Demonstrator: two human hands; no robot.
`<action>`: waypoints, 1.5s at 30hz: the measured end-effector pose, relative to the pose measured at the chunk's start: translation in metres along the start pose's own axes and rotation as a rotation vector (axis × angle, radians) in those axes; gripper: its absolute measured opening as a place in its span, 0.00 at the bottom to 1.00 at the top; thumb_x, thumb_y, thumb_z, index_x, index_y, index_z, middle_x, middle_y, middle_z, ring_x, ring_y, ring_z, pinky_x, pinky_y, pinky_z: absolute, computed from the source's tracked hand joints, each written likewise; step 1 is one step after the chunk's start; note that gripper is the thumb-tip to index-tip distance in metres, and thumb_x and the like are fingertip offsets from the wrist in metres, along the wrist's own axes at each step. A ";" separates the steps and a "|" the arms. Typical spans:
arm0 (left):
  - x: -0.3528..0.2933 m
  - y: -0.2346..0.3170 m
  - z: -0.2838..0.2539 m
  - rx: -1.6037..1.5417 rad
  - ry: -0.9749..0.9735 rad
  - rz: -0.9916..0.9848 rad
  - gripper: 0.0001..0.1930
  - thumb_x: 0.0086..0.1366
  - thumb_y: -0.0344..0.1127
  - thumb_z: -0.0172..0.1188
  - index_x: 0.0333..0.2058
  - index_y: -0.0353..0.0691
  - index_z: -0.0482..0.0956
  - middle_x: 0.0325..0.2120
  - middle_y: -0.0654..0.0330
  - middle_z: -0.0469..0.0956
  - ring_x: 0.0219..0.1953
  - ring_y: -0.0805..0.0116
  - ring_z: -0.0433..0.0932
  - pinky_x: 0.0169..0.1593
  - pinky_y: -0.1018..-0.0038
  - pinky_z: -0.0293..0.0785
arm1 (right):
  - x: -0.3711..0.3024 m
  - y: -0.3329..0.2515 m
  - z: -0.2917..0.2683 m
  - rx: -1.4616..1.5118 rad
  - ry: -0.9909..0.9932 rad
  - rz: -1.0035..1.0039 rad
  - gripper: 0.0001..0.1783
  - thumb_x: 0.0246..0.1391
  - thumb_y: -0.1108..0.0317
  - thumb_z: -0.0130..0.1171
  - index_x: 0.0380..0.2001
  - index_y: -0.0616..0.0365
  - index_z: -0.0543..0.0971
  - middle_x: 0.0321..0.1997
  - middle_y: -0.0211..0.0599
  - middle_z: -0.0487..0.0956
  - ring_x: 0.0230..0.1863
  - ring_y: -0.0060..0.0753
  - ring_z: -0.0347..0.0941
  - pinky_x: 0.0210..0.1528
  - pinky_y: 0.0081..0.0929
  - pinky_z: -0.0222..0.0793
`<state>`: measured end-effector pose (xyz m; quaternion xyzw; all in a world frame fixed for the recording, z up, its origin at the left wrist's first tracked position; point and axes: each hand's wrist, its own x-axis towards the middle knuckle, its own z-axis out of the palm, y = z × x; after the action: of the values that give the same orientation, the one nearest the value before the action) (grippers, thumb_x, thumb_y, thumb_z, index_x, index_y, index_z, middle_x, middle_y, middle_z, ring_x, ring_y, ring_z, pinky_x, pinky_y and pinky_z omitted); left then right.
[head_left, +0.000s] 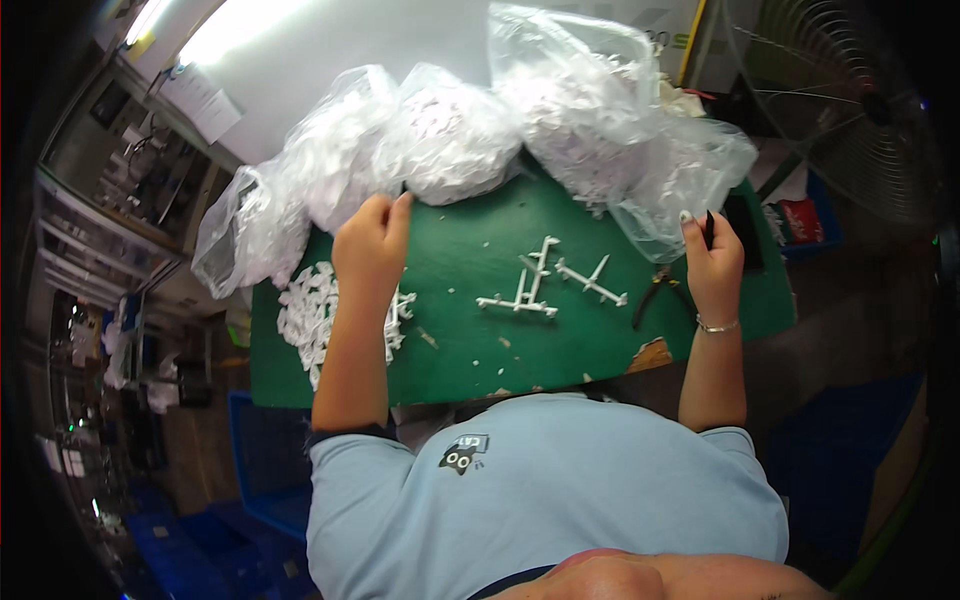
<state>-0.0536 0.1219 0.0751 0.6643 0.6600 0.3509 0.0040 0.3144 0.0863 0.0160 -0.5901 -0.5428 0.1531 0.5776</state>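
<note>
My left hand (370, 240) is closed above the left part of the green table, in front of the clear bags. A small dark tip shows by its thumb; what it holds, if anything, is hidden. My right hand (713, 262) is closed round a slim black object (710, 230) near the table's right side. Beside that hand lie dark-handled pliers (658, 290). Between my hands are white plastic sprues (525, 290), with a smaller branched sprue (594, 282) to their right. Under my left forearm spreads a pile of small white plastic parts (308, 315).
Several clear plastic bags (450, 140) full of white parts line the back of the green table (450, 355). A rightmost bag (690, 180) reaches close to my right hand. At the far right stands a wire-caged fan (840, 100). A blue crate (262, 465) sits below the table at left.
</note>
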 end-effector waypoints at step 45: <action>-0.062 -0.003 -0.020 -0.289 -0.422 0.836 0.15 0.50 0.25 0.65 0.38 0.47 0.83 0.26 0.63 0.77 0.25 0.64 0.76 0.27 0.71 0.70 | -0.066 -0.085 0.073 0.187 -0.696 -0.264 0.14 0.49 0.61 0.65 0.33 0.60 0.77 0.18 0.31 0.66 0.19 0.25 0.60 0.23 0.23 0.58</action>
<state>-0.0586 0.0587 0.0603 0.9215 0.2663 0.2685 0.0886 0.1922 0.0482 0.0378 -0.3724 -0.7615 0.3175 0.4250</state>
